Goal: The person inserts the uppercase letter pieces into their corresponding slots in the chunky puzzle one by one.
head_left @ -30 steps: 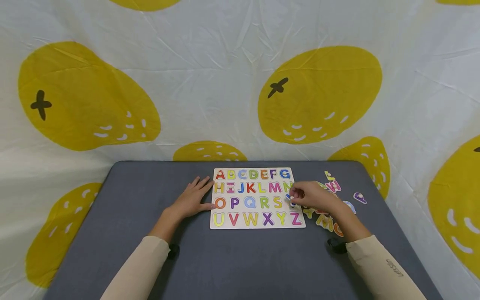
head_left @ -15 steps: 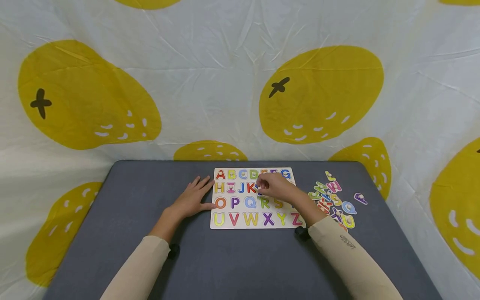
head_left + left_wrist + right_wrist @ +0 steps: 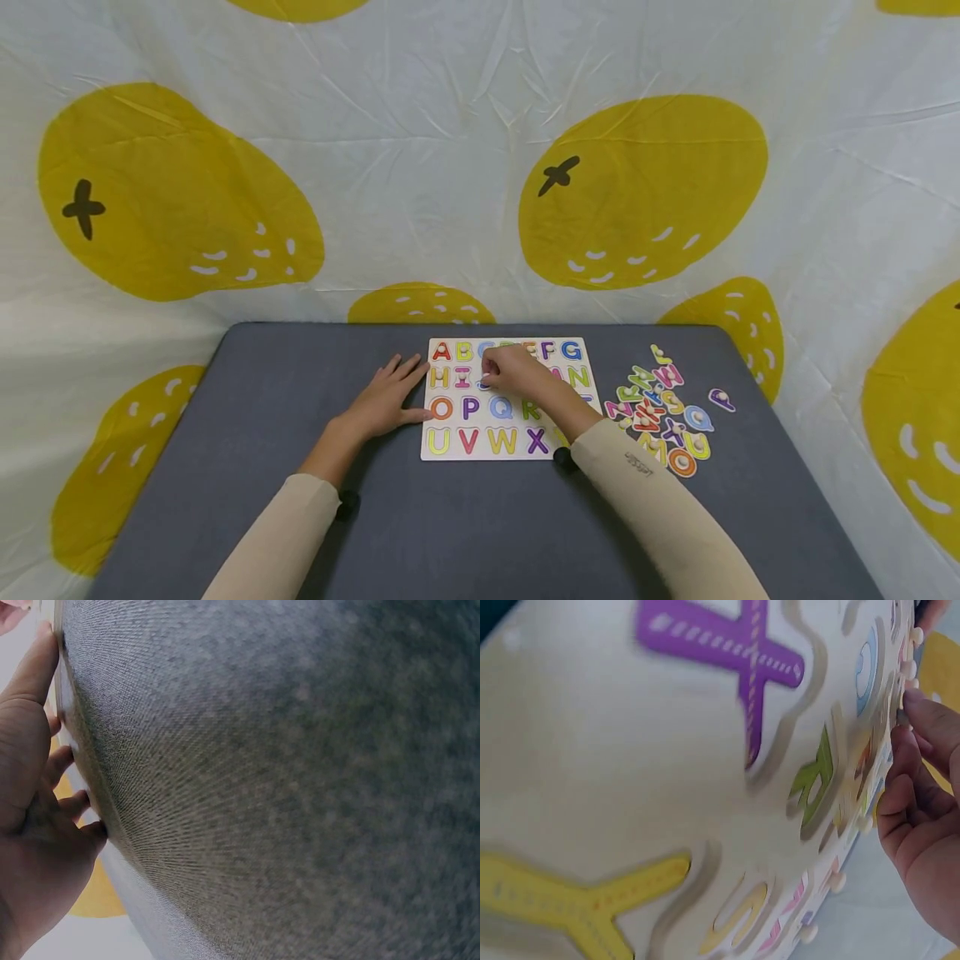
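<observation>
A wooden alphabet puzzle board point(image 3: 480, 423) lies on the dark grey table. My left hand point(image 3: 386, 396) rests at its left edge, fingers spread and thumb touching the rim; the left wrist view shows this hand point(image 3: 30, 765) from the palm side. Over the J spot in the second row, my right hand point(image 3: 510, 369) pinches a small blue letter puzzle piece point(image 3: 484, 384), mostly hidden by the fingers. In the right wrist view, thumb and index finger of the right hand point(image 3: 930, 802) meet at a knob close to the board. Knobbed letters such as A point(image 3: 441, 352) and H point(image 3: 439, 377) sit in the board.
A loose pile of knobbed letter pieces point(image 3: 648, 414) lies right of the board. A purple P piece point(image 3: 722, 400) lies apart from them, farther right. Behind the table point(image 3: 465, 533) hangs a white cloth point(image 3: 420, 183) with yellow fruit prints.
My right hand has moved left across the board, from its right edge to the J spot, carrying the blue piece. The pile has come into fuller view. The left hand has stayed put.
</observation>
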{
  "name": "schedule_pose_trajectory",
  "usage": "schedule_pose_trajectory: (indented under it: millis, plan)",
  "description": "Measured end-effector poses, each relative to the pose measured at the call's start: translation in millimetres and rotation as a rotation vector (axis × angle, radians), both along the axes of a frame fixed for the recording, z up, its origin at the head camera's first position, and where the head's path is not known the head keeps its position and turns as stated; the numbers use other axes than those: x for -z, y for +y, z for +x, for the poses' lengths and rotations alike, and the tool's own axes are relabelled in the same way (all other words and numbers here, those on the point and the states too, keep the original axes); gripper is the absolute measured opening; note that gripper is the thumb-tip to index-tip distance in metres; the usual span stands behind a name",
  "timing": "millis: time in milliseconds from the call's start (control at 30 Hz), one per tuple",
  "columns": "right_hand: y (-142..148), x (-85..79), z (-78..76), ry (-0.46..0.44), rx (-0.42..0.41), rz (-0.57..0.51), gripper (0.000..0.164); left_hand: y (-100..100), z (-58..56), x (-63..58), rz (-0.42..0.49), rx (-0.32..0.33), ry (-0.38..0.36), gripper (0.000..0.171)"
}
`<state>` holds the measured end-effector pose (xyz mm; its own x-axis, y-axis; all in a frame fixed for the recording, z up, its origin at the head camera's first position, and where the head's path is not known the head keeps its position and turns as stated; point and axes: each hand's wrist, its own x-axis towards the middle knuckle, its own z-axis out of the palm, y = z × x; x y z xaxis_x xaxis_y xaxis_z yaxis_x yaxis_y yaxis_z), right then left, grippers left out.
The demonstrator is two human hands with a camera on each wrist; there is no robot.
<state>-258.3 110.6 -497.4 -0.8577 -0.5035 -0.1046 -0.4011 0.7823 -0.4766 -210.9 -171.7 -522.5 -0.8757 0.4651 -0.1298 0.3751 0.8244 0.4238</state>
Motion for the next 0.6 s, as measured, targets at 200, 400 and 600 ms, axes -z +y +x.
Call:
schedule_pose_trajectory:
  millis: [200,400,600]
  plan:
    - [-7.6,1.9,-0.9,0.023,0.032,0.031,0.019,0.0,-1.5,0.9,-0.003,0.006,0.000,0.094]
    - [-11.6,2.3,-0.5,-0.012,0.074,0.034,0.020,0.0,-1.6,0.6,0.000,0.002,-0.008,0.095]
    - [-12.7,3.0,0.4,0.005,0.071,0.053,0.021,0.9,-0.9,0.7,-0.002,-0.003,-0.019,0.095]
